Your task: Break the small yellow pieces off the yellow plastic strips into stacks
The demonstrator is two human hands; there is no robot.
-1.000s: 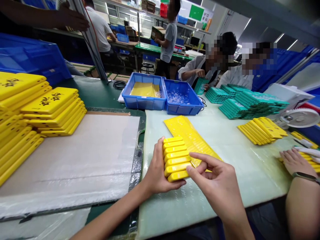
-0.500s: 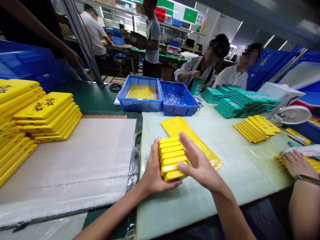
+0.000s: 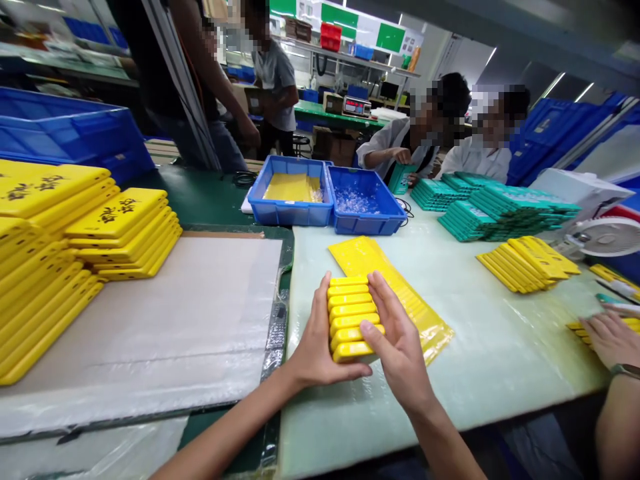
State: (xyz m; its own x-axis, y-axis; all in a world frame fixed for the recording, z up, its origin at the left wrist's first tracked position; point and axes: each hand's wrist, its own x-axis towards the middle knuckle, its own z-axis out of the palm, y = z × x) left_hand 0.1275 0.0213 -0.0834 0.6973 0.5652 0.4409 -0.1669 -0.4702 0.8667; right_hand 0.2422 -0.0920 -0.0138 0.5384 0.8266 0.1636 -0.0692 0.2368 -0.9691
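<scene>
Several flat yellow plastic cases with rounded edges form a small stack (image 3: 353,321) in the middle of the view, tilted slightly. My left hand (image 3: 316,350) wraps round its left side, with the thumb along the bottom. Against the right side press the fingers of my right hand (image 3: 403,343), its thumb on the near edges. Just beyond the stack, yellow plastic film sheets or bags (image 3: 420,303) lie on the pale green mat (image 3: 480,353). The undersides of the held cases are hidden.
Taller piles of yellow cases (image 3: 120,217) with black characters stand left, beside a white board (image 3: 190,333). Two blue bins (image 3: 293,212) sit behind. Green packs (image 3: 520,200), more yellow cases (image 3: 530,263) and a white fan (image 3: 607,237) are right. A co-worker's hand (image 3: 607,333) works at far right.
My right hand has closed in from hovering beside the stack to pressing its right side. The view has turned slightly left. A person at the back left has shifted right.
</scene>
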